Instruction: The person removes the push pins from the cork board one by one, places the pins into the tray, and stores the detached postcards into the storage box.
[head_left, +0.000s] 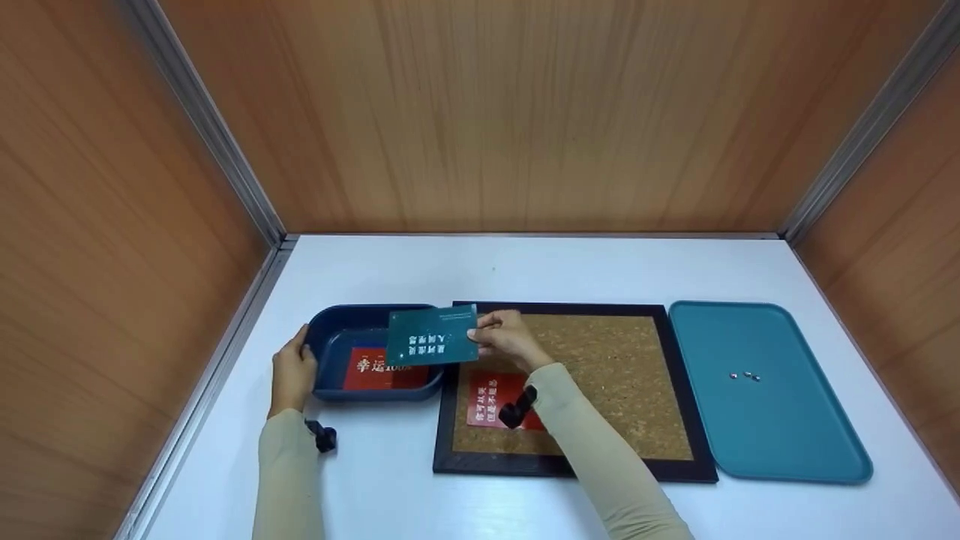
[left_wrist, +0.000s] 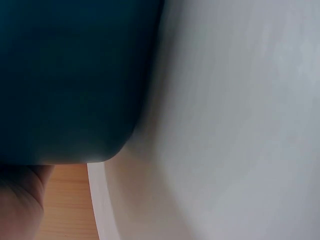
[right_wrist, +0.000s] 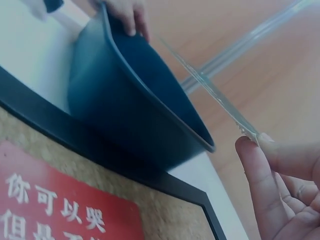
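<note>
My right hand (head_left: 511, 339) pinches a dark green card (head_left: 431, 335) with white lettering by its right edge, between thumb and fingers. The card hangs over the right part of a dark blue plastic bin (head_left: 328, 394), and in the right wrist view the card (right_wrist: 220, 97) shows edge-on beside the rim. At the bin's left end my left hand (head_left: 292, 373) grips the rim, its fingertips (right_wrist: 131, 25) hooked over to the inside. A red card (head_left: 367, 367) with white characters lies in the bin, partly covered by the green one.
Right of the bin lies a dark-framed cork board (head_left: 615, 375) bearing another red card (head_left: 487, 401), partly hidden by my right wrist. Beside the board is a teal tray (head_left: 780, 427) with several small shiny pieces (head_left: 750, 376). Wood-grain panels (head_left: 525, 112) enclose the white table (head_left: 375, 465).
</note>
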